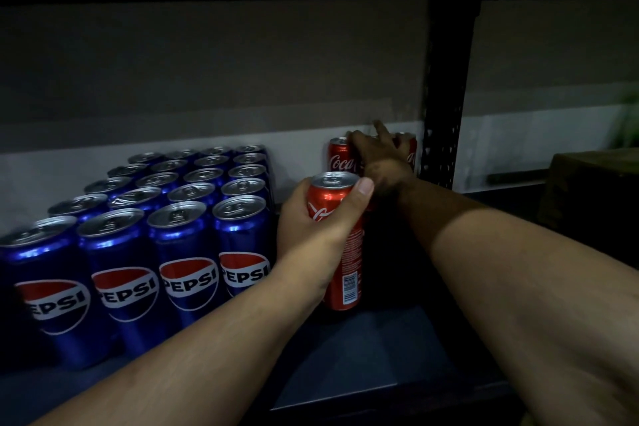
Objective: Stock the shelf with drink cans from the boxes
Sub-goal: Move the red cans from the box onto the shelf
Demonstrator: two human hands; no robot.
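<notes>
- Far left of the black perforated metal upright (441,149): we log a block of tall blue aluminium Pepsi cans (155,218), upright, packed in rows four across, running from the front edge of the dark shelf board (380,339) back to the pale back wall (207,79). Front row shows its logos; the rear rows show only silver tops.
- Between the blue block and the upright: our left hand (311,228) grips a slim red aluminium Coca-Cola can (340,242), fingers wrapped behind its upper half, thumb across the front near the rim. Can stands upright, barcode facing us; whether its base touches the shelf board we cannot tell in this light.
- Behind it, closer to the upright: our right hand (378,157) reaches deep, in shadow, draped over the tops of the red Coca-Cola cans at the back wall (340,157). One finger points up; whether the others clasp a can we cannot tell.
- Those rear red cans stand just left of the upright, at least two visible, one either side of the hand.
- Right of the upright: a dark brown box-like shape (587,190), dim, with a green blur above.
</notes>
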